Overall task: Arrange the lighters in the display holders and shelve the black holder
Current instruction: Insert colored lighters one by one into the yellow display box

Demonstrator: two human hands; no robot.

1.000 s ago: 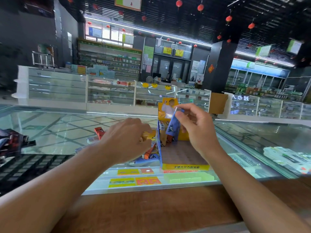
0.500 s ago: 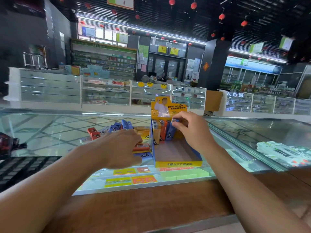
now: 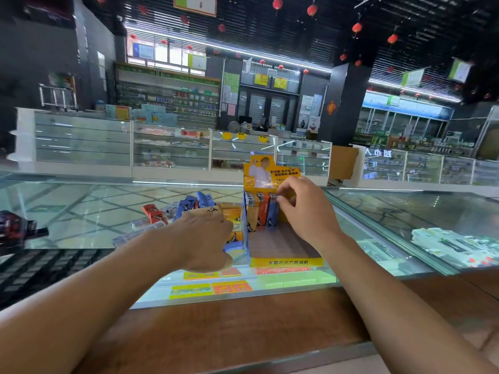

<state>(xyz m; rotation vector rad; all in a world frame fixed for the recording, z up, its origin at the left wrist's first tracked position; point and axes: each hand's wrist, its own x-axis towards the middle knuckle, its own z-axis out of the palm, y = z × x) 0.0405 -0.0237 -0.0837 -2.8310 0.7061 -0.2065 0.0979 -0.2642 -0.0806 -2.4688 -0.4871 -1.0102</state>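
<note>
Three lighters (image 3: 261, 211) stand upright in the yellow holder (image 3: 286, 262), centre frame.
Left of centre your left hand (image 3: 201, 238) covers the loose lighters (image 3: 189, 205), grip hidden; your right hand (image 3: 305, 209) pinches the blue lighter (image 3: 272, 217), to seat it beside the orange lighter (image 3: 263, 213).

3 upright lighters (image 3: 263, 211), 1 yel. holder (image 3: 286, 261).

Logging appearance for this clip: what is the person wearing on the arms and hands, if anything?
Nothing visible. The left forearm and right forearm are bare up to the frame edge, with no sleeves in view. The left hand and right hand are ungloved, and no watch, bracelet or ring shows on the sides facing the camera.
</note>
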